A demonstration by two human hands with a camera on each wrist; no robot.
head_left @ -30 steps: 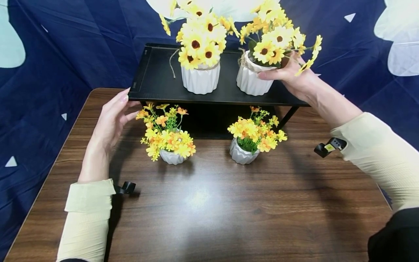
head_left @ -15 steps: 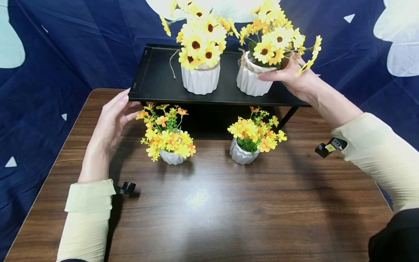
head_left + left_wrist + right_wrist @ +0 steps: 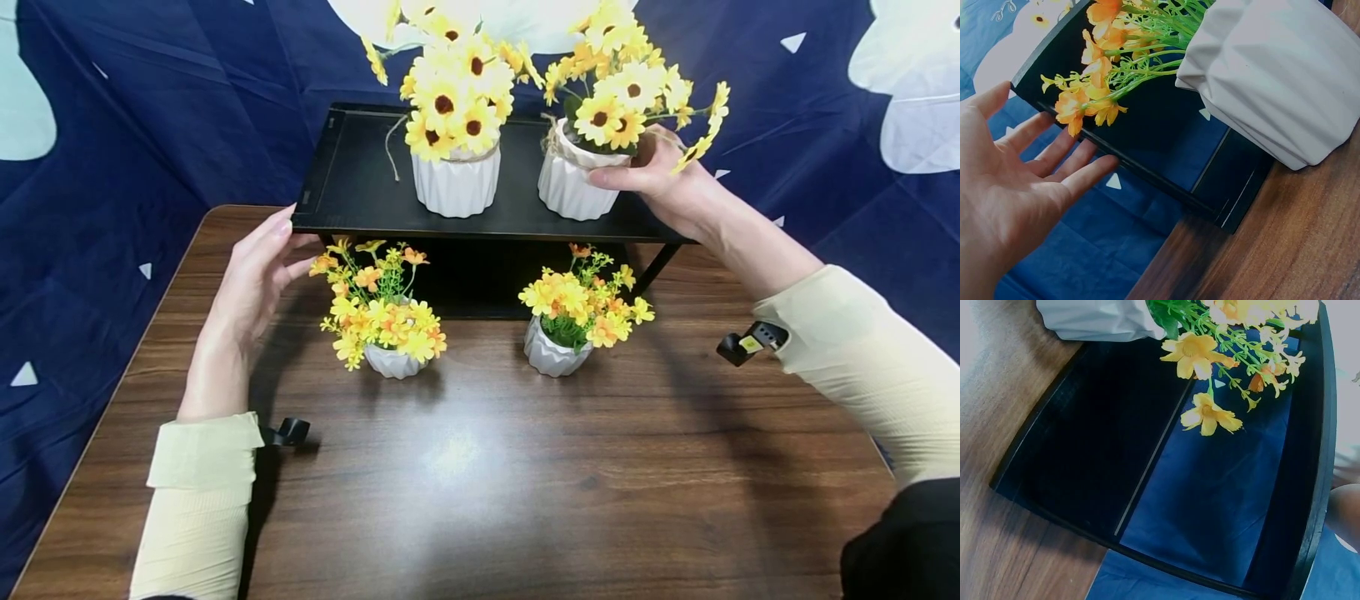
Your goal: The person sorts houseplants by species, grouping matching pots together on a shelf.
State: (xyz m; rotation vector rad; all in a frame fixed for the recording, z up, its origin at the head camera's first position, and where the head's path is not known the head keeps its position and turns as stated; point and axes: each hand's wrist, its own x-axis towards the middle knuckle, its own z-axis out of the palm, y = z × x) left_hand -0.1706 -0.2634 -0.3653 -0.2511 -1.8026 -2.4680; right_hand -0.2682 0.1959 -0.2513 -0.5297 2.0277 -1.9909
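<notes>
My right hand grips the right-hand white flowerpot on top of a black two-tier shelf. Its thumb lies across the front of the pot, and the other fingers are hidden behind. Yellow daisy-like flowers fill that pot. At the shelf's left front corner my left hand touches the edge with thumb and fingers. The left wrist view shows those fingers spread and nearly straight along the frame. Only a sliver of the right hand enters the right wrist view.
A second white pot of yellow daisies stands left of the held one. Two smaller white pots with yellow-orange flowers stand on the wooden table before the shelf. Blue patterned cloth hangs behind.
The head view has shifted very slightly. Both hands keep their places on the pot and the shelf corner.
</notes>
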